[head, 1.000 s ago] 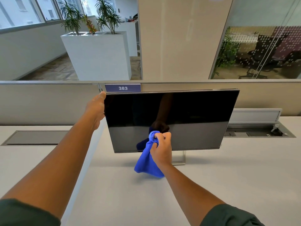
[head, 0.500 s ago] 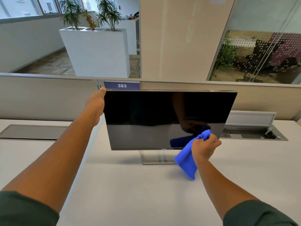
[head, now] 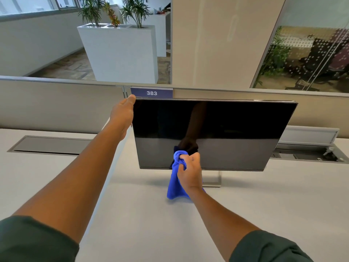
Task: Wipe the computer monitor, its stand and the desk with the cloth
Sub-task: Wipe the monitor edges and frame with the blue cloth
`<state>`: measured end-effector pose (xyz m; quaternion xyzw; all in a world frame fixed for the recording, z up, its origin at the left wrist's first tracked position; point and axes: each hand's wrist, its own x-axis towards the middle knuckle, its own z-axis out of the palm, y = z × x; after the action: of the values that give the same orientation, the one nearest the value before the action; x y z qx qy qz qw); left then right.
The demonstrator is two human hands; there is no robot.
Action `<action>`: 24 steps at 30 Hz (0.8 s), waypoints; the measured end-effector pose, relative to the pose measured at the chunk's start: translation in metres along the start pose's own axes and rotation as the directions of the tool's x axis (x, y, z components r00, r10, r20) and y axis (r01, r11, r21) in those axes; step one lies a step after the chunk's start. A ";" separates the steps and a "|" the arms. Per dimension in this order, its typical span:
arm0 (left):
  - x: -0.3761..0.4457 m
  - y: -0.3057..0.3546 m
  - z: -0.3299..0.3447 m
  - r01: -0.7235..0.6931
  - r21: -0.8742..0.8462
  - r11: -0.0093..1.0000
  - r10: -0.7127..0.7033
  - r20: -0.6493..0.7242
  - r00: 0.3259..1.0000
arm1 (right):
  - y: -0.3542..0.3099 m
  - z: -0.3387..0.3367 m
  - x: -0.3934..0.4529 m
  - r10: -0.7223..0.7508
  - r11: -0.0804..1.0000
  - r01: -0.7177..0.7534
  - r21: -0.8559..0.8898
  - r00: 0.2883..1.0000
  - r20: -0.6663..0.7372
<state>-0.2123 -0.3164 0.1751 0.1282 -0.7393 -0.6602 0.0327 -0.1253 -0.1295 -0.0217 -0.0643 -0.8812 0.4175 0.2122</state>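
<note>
Right hand, fingers bunching the blue cloth, has swept back leftward along the monitor bottom; left hand grips its corner; screen wiping continues.

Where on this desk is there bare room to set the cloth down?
Bare desk lies right of the right hand, in front of the open cable tray; another patch sits between both arms. It is crowded under the monitor, where the cloth and stand meet.
</note>
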 end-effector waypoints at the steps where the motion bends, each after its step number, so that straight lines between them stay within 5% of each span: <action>1: 0.000 0.000 0.000 -0.001 0.004 1.000 0.001 -0.002 1.000 | -0.003 0.007 -0.001 -0.021 1.000 0.022 -0.021 0.999 0.032; 7: 0.001 -0.002 0.001 -0.050 0.053 0.997 0.050 -0.008 0.999 | -0.036 0.047 -0.006 -0.205 0.974 0.222 -0.045 0.948 0.242; 10: 0.003 -0.004 0.001 -0.048 0.061 0.997 0.050 -0.022 0.999 | -0.053 0.068 -0.004 -0.165 0.976 0.198 -0.094 0.946 0.280; 17: 0.006 -0.009 0.003 -0.068 0.053 0.996 0.068 -0.011 0.998 | -0.072 0.088 -0.002 -0.292 0.864 0.425 -0.271 0.861 0.417; 24: 0.005 -0.006 0.001 -0.050 0.041 0.998 0.049 0.011 0.999 | -0.048 0.071 -0.006 -0.182 0.939 0.267 -0.217 0.920 0.346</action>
<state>-0.2165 -0.3170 0.1687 0.1074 -0.7560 -0.6443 0.0428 -0.1469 -0.2120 -0.0268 0.0795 -0.9524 0.2760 0.1025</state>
